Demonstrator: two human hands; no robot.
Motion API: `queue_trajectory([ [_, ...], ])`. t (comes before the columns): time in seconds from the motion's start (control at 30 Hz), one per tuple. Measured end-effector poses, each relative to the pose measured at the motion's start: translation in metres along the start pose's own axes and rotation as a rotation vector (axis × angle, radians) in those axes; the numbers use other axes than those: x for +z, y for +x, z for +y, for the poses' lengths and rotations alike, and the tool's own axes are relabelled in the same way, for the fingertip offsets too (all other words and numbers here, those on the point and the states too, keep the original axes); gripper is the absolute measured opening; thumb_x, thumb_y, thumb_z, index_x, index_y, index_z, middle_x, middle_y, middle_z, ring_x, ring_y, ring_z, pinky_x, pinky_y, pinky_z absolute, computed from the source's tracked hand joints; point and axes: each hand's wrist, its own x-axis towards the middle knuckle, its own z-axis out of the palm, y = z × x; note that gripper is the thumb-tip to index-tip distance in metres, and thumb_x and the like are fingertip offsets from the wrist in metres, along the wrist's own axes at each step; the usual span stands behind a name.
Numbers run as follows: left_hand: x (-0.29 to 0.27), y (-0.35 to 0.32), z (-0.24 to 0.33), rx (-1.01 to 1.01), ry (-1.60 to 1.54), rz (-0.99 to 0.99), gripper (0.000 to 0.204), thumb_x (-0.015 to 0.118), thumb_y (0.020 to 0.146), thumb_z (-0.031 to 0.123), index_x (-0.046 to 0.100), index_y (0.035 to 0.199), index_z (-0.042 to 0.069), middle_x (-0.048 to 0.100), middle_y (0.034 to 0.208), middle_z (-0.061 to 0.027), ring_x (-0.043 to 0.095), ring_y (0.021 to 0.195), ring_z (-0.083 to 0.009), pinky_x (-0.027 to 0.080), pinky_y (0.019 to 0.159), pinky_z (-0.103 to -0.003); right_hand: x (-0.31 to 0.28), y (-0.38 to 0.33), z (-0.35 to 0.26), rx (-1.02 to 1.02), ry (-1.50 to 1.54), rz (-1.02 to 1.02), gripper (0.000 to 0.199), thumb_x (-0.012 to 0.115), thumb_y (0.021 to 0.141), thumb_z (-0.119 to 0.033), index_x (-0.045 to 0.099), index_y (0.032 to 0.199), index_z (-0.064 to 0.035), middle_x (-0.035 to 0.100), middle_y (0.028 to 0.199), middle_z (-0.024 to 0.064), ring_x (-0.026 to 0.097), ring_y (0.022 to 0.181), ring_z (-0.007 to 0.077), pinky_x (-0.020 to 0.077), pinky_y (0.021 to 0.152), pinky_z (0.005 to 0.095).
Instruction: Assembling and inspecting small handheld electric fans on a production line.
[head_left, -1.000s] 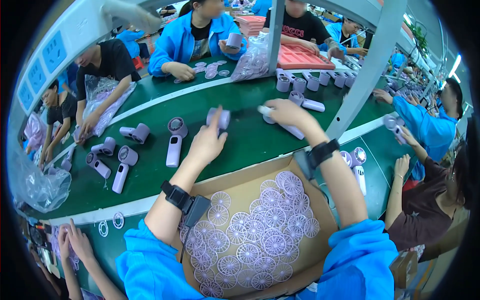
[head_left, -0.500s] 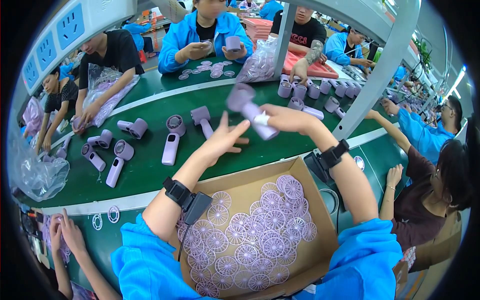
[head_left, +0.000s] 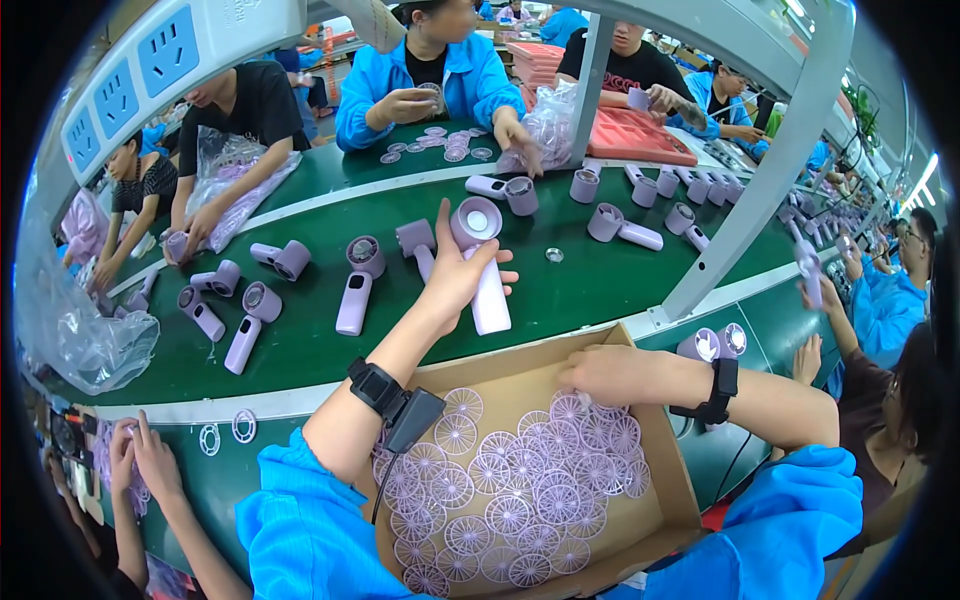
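Note:
My left hand (head_left: 458, 277) is wrapped around a pale purple handheld fan (head_left: 490, 298), held over the near side of the green belt. Its round head, with a white disc inside, faces up. Inside the open cardboard box (head_left: 683, 480), my right hand (head_left: 603, 374) reaches down at the far edge of a heap of round purple spoked fan grilles (head_left: 508, 514). Its fingers bend downward and are mostly hidden under the hand, so what they grip, if anything, does not show.
Several purple fans (head_left: 353, 303) lie on the green conveyor belt (head_left: 560, 290). A grey metal post (head_left: 745, 190) rises at right, and a power strip (head_left: 165, 50) hangs upper left. A plastic bag (head_left: 95, 340) lies at left. Co-workers sit across and on both sides.
The fan that my right hand held is now in my left hand. My right hand has come down into the box. Across the belt, a person's fan now lies on the belt.

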Motion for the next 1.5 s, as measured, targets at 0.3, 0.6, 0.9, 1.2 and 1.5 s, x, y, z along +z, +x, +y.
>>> queue_trajectory([
  [0.3, 0.003, 0.003, 0.001, -0.028, 0.046, 0.033, 0.085, 0.052, 0.091, 0.012, -0.014, 0.144, 0.022, 0.060, 0.101, -0.0186, 0.067, 0.071, -0.0256, 0.057, 0.057, -0.037, -0.027, -0.023, 0.020, -0.032, -0.124, -0.006, 0.024, 0.060, 0.068, 0.000, 0.064, 0.091, -0.0026, 0.064, 0.089, 0.0159, 0.063, 0.088, 0.0324, 0.0516, 0.075, 0.0384],
  [0.6, 0.008, 0.006, 0.003, -0.036, 0.060, 0.055, 0.087, 0.053, 0.089, 0.009, -0.013, 0.144, 0.021, 0.059, 0.100, -0.0176, 0.066, 0.072, -0.0250, 0.056, 0.056, -0.037, -0.081, -0.005, -0.034, -0.118, -0.211, 0.234, 0.007, 0.061, 0.068, -0.006, 0.067, 0.070, -0.0040, 0.064, 0.066, 0.0149, 0.065, 0.066, 0.0319, 0.0524, 0.062, 0.0389],
  [0.9, 0.002, 0.012, -0.002, -0.067, -0.217, 0.094, 0.092, 0.057, 0.082, 0.004, -0.008, 0.145, 0.021, 0.056, 0.107, -0.0146, 0.064, 0.083, -0.0238, 0.056, 0.056, -0.038, -0.067, 0.044, -0.017, -0.294, 0.604, 0.564, 0.015, 0.058, 0.078, -0.002, 0.063, 0.093, -0.0037, 0.064, 0.078, 0.0145, 0.065, 0.070, 0.0246, 0.0543, 0.066, 0.0359],
  [1.2, 0.024, -0.001, 0.013, 0.322, -0.171, 0.069, 0.094, 0.064, 0.078, 0.001, 0.002, 0.145, 0.020, 0.048, 0.121, -0.0134, 0.060, 0.095, -0.0202, 0.054, 0.059, -0.030, -0.068, 0.058, 0.010, -0.060, 1.674, 1.268, 0.031, 0.045, 0.088, 0.005, 0.048, 0.117, -0.0020, 0.054, 0.110, 0.0103, 0.058, 0.099, 0.0204, 0.0548, 0.079, 0.0343],
  [1.5, 0.032, -0.008, 0.019, 0.542, -0.016, 0.072, 0.099, 0.073, 0.074, -0.001, 0.007, 0.145, 0.017, 0.046, 0.122, -0.0132, 0.060, 0.094, -0.0179, 0.052, 0.056, -0.023, -0.060, 0.059, 0.018, -0.414, 1.678, 1.154, 0.024, 0.049, 0.092, -0.003, 0.049, 0.116, -0.0014, 0.055, 0.110, 0.0095, 0.057, 0.100, 0.0181, 0.0508, 0.088, 0.0364],
])
